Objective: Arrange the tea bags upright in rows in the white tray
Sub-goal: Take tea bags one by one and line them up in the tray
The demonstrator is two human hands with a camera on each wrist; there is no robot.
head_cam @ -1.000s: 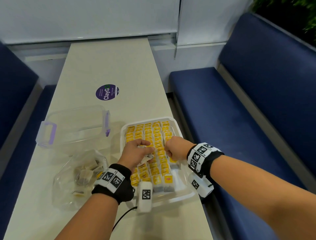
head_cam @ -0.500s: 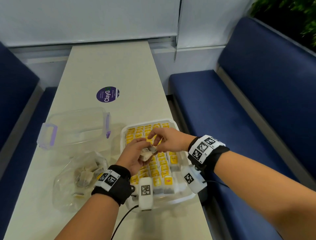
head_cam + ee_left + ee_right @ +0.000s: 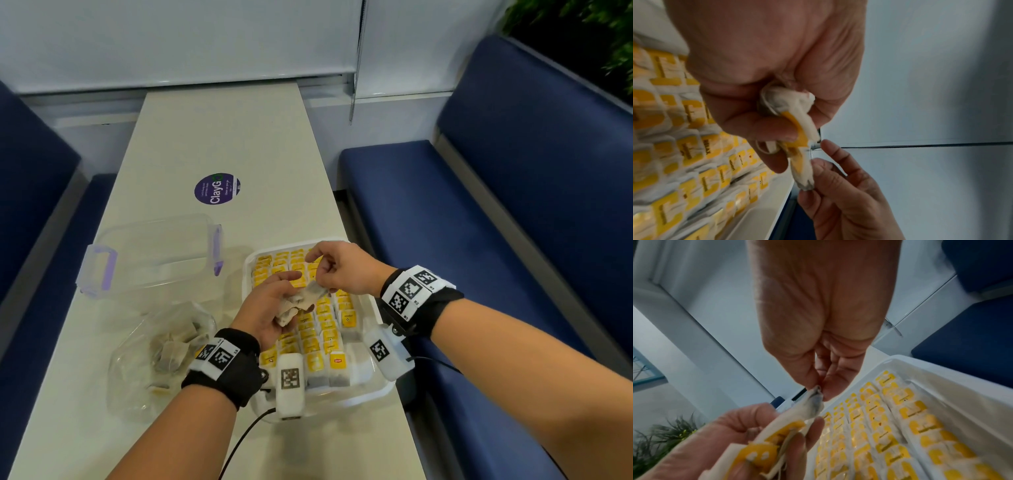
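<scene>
Tea bag held between both hands above the middle of the white tray

The tea bag [image 3: 310, 294] lies slanted in the air, its long axis running from the left hand [image 3: 270, 306] up and rightward to the right hand [image 3: 342, 269], not yet upright. The left hand's fingers curl round a small bunch of bags with yellow tags, while the right hand pinches the free end of 1 bag between thumb and fingertips [image 3: 819, 387], so the right hand looks nearer to taking it. Directly beneath, the white tray [image 3: 371, 301] at the table's [image 3: 219, 137] right edge holds rows of upright bags [image 3: 322, 329], nearly full. My guess: the bag goes down near the tray's near-right side. A clear bag [image 3: 161, 353] with more tea bags sits left.
</scene>
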